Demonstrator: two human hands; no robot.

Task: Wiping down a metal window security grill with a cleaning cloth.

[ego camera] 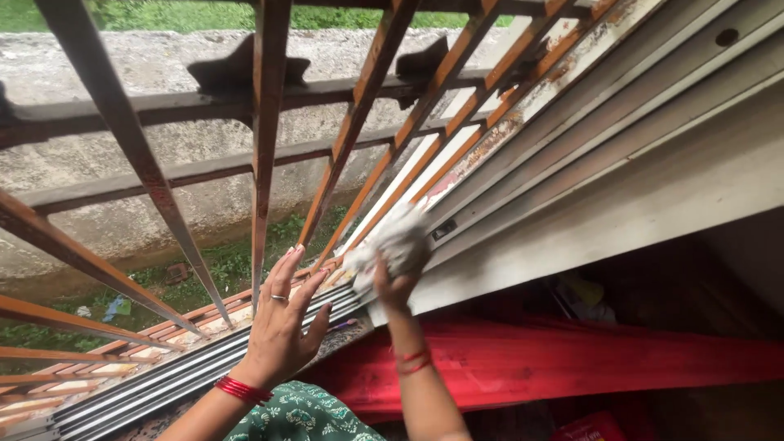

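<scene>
My right hand grips a crumpled white cloth and presses it onto the metal window track, near where the track meets the grille. My left hand is open, fingers spread, its palm resting flat on the window track's rails beside a rusty brown bar of the window grille. A ring sits on one finger, and red bangles circle both wrists. A green patterned sleeve shows at the bottom.
The brown grille bars cross the whole window opening. Beyond them lie a concrete wall and grass with litter below. A red cloth drapes under the sill, with dark clutter behind it at the right.
</scene>
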